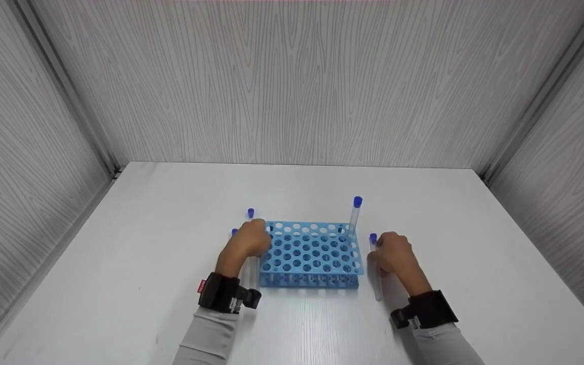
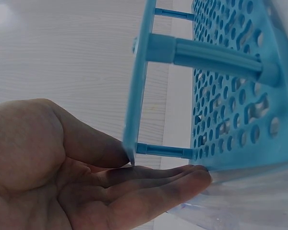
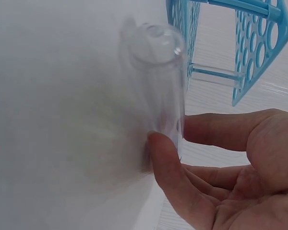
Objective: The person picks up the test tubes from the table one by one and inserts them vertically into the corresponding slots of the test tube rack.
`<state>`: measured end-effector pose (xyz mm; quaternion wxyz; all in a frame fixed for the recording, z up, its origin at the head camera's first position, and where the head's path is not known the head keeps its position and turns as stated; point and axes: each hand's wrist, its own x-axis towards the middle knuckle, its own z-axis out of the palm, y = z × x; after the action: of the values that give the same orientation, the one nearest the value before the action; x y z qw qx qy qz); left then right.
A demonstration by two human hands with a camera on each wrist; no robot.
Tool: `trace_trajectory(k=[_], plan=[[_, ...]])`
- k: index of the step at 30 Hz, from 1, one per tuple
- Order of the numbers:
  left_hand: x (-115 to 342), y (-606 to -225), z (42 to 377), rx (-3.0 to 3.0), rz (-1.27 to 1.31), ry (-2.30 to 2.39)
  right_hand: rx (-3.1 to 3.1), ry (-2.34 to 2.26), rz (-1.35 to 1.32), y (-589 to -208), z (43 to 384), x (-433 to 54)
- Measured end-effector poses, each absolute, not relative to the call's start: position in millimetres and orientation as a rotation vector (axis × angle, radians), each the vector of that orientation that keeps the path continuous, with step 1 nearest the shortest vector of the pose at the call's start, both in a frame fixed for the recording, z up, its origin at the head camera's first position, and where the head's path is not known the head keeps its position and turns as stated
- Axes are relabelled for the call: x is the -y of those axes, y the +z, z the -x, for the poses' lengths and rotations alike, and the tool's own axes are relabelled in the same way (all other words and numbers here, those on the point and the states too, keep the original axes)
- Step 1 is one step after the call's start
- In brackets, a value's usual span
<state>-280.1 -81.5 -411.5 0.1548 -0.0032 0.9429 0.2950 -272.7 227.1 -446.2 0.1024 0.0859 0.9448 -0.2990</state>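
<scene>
White table (image 1: 170, 213), bearing one blue plastic rack, perforated, two-tiered (image 1: 312, 253); your left hand (image 1: 251, 238), thumb and fingers pinching the rack's left edge; your right hand (image 1: 394, 252), fingers curled, pinching one clear blue-capped tube (image 1: 378, 290) just right of the rack; one similar clear tube with blue cap (image 1: 354, 219), standing tilted in the rack's rear right.

No words or numbers can be read. A little red tag (image 1: 202, 286) on the black wrist strap (image 1: 219, 294), just behind the left hand (image 1: 247, 240), is too small to read.
</scene>
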Motion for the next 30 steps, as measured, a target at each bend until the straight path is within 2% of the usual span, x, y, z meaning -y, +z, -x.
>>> trace_trajectory(k=[30], plan=[[82.1,-413.7,282.4,-2.699,0.000,0.853,-2.826,-1.090,-0.150,-429.9,266.8,-227.9]])
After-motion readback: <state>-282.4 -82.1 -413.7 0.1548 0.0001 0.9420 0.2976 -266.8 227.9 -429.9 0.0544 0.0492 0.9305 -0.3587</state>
